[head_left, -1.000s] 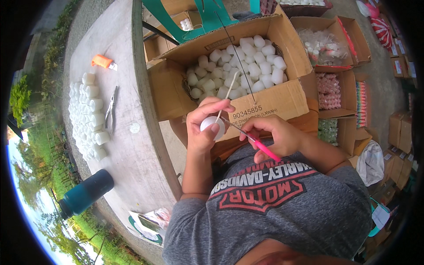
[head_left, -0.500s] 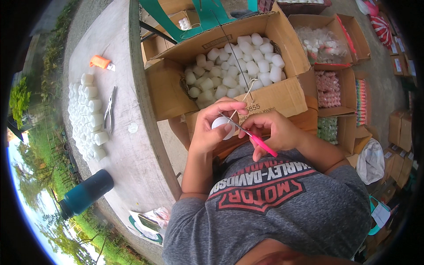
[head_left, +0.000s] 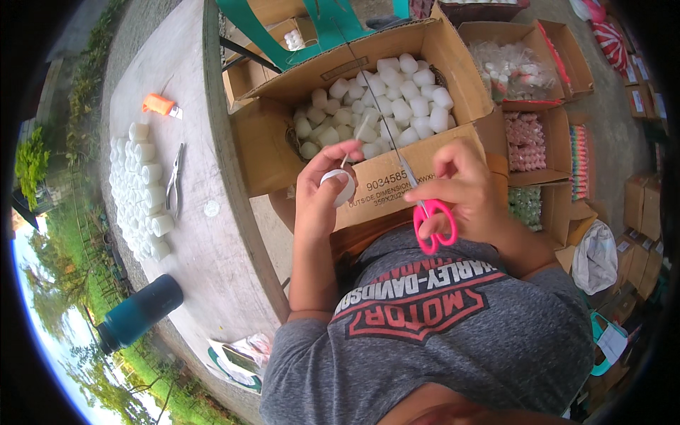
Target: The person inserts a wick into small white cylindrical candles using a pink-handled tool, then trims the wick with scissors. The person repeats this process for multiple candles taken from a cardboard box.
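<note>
My left hand (head_left: 314,202) grips a small white cylinder (head_left: 338,188) that looks like a candle, its round end turned up under my thumb. A thin pale cord (head_left: 345,161) shows beside it, near my raised fingers. To the right, my right hand (head_left: 473,188) holds pink-handled scissors (head_left: 440,211), fingers through the loops and blades pointing away from me. The scissors are apart from the white cylinder. Beyond my hands stands a cardboard box (head_left: 269,152) holding several similar white cylinders (head_left: 401,110).
On the table (head_left: 234,234) at left lie a group of white cylinders (head_left: 134,191), pliers (head_left: 175,180), an orange cutter (head_left: 157,104) and a dark teal bottle (head_left: 145,304). A thin dark rod (head_left: 368,81) crosses above the box. More boxes (head_left: 559,145) stand at right.
The scissors have moved away from the cord, to the right, and now point forward. My left hand with the white cylinder has shifted slightly left, so my hands are farther apart.
</note>
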Motion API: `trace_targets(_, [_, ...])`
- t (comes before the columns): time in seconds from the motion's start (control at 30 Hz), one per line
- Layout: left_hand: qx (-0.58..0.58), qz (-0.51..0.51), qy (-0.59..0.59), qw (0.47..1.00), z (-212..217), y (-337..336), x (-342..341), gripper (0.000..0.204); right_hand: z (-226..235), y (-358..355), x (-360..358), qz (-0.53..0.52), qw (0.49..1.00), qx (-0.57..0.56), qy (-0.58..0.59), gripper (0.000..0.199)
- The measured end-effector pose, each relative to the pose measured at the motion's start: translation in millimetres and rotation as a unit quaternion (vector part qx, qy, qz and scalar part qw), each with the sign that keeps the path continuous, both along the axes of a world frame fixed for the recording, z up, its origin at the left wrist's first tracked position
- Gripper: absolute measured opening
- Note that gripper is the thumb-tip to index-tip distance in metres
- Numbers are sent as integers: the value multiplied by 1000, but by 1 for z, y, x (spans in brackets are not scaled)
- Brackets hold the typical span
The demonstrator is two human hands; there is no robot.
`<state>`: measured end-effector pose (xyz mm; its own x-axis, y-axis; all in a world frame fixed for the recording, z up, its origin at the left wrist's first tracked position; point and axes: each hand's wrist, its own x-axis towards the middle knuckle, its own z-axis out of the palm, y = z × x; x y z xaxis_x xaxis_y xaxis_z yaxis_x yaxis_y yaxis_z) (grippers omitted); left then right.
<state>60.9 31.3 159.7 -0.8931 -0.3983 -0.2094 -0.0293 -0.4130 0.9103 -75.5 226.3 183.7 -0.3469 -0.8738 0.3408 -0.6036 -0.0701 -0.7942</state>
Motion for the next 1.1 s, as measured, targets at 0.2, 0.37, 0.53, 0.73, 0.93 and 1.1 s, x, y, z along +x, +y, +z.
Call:
trace_targets(0.2, [-172, -228, 37, 958, 23, 5, -10, 22, 16, -9, -4, -3, 1000, -9, -14, 54])
trace_targets(0.37, [-205, -183, 10, 962, 17, -12, -28, 25, -8, -5, -8, 14, 990, 55, -130, 36])
trace_targets(0.53, [-511, -128, -227, 819, -64, -66, -64, 25, -5, -2, -13, -72, 988, 15, -133, 25])
trace_targets(0.73, [-707, -258, -147, 642, -110, -40, -117, 51, -7, 9, -20, -115, 989, -13, -88, 12])
trace_targets(0.93, [-658, -263, -14, 705, -170, -44, -137, 53, -3, 6, -19, -155, 985, -25, -78, 13])
trace_targets(1.1, [-326, -123, -173, 921, -101, -59, -95, 46, -11, 6, -24, -204, 978, -19, -45, 14])
